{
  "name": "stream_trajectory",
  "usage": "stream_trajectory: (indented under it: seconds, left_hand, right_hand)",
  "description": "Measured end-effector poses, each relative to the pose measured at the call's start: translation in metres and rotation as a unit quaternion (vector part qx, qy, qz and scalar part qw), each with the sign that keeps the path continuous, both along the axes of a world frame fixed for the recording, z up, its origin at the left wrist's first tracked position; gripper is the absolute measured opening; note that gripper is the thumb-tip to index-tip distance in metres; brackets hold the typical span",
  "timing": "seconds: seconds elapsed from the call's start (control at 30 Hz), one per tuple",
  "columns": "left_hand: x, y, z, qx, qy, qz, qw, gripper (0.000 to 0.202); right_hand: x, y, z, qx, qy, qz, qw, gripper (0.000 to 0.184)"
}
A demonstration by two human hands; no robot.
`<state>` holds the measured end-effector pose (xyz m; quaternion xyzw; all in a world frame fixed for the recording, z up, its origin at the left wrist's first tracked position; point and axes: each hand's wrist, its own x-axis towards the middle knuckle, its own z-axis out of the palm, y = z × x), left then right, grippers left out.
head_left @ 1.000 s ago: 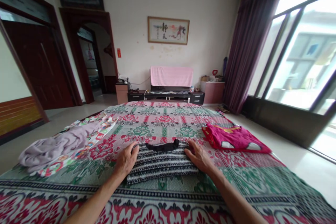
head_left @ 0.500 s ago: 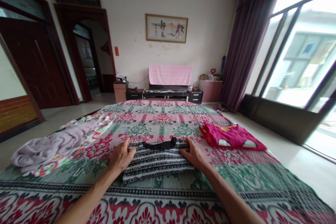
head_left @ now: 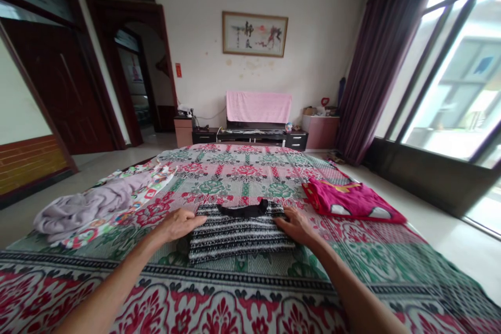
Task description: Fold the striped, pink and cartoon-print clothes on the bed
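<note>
A folded black-and-white striped knit sweater [head_left: 240,237] lies on the bed, its black neckband at the far edge. My left hand [head_left: 182,223] is at the sweater's upper left edge, thumb on top and the other fingers curled at or under the side. At the opposite edge my right hand [head_left: 295,224] holds the upper right side in the same manner, thumb over the knit. The fingertips of both hands are partly hidden. The sweater rests flat on the patterned bedspread [head_left: 246,274].
A folded magenta garment [head_left: 352,201] lies to the right. On the left are a crumpled pale lilac cloth [head_left: 90,206] and a colourful printed cloth [head_left: 84,235]. Beyond the bed's far edge stands a low black cabinet [head_left: 205,137], with a pink cloth [head_left: 258,107] above it.
My left hand has turned, its fingers closing in at the sweater's left edge. The right-hand fingers have curled more at the right edge. The whole view has shifted slightly.
</note>
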<state>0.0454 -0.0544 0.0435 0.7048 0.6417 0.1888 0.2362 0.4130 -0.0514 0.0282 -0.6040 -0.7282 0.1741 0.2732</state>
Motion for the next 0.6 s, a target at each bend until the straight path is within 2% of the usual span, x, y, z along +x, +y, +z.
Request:
stream_trajectory:
  seconds: [0.1, 0.17, 0.3, 0.43, 0.6]
  left_hand:
    - [0.004, -0.006, 0.004, -0.082, -0.018, 0.0, 0.996, 0.049]
    - [0.011, -0.009, 0.005, -0.11, -0.027, 0.018, 0.993, 0.045]
    - [0.021, -0.013, 0.006, -0.081, -0.065, 0.044, 0.994, 0.036]
    - [0.02, -0.011, 0.007, -0.067, -0.123, 0.044, 0.989, 0.031]
    - [0.017, -0.01, 0.007, -0.085, -0.258, 0.055, 0.961, 0.038]
  right_hand:
    - [0.001, -0.001, 0.003, -0.013, 0.025, 0.038, 0.999, 0.026]
    - [-0.001, -0.002, 0.004, -0.01, 0.026, 0.037, 0.999, 0.024]
    - [-0.006, -0.005, 0.006, 0.0, 0.009, -0.003, 1.0, 0.02]
    - [-0.008, -0.006, 0.007, -0.02, 0.029, -0.01, 0.999, 0.019]
    - [-0.01, -0.005, 0.008, -0.033, 0.113, -0.007, 0.993, 0.024]
